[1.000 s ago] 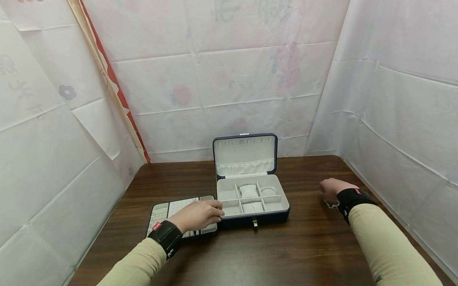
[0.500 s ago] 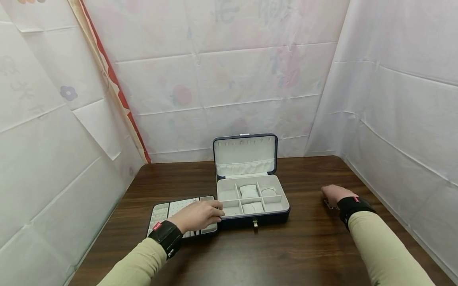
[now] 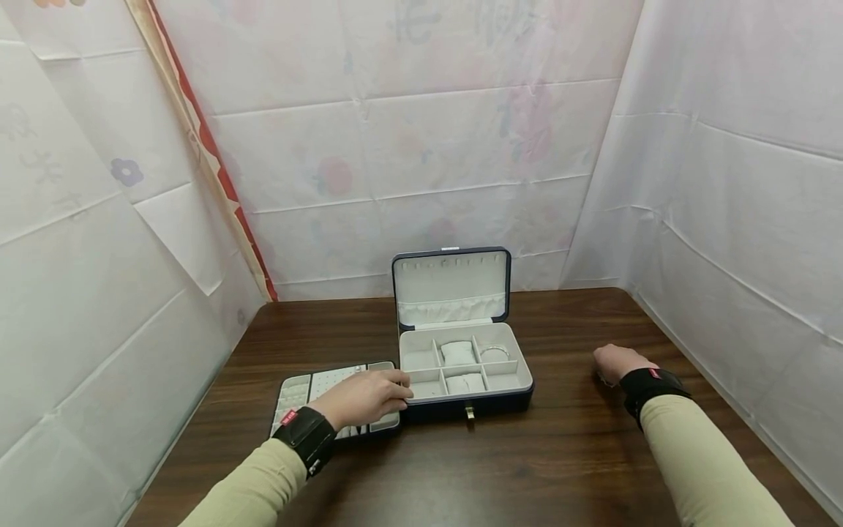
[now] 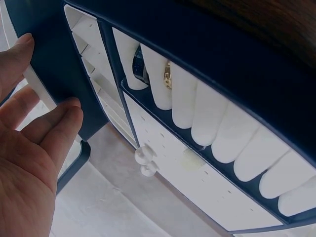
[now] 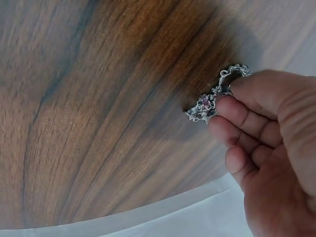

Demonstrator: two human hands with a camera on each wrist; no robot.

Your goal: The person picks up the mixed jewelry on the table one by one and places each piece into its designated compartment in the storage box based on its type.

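Note:
Between its thumb and fingers my right hand (image 3: 619, 363) pinches a silver chain (image 5: 207, 102) with a pink stone, close over the tabletop at the right. The hand hides most of the chain in the head view. My left hand (image 3: 365, 397) rests with relaxed fingers at the left front rim of an open navy jewelry box (image 3: 522, 375). Its white compartments hold two cushions (image 3: 457, 353) and a bracelet (image 3: 495, 349). Beneath the left hand lies a jewelry tray (image 3: 290, 391); the left wrist view shows rings (image 4: 168, 75) in its white rolls and pearl earrings (image 4: 144, 157).
The box's lid (image 3: 452, 282) stands upright at the back, with small hooks inside. A brass clasp (image 3: 470, 412) hangs at the box's front. White sheets (image 3: 421, 146) wall in the dark wooden table (image 3: 514, 468) at the back and both sides.
My right hand has lowered slightly and drawn in around the chain, which dangled in plain sight before and is now mostly covered. The left hand, the box and the tray have not moved.

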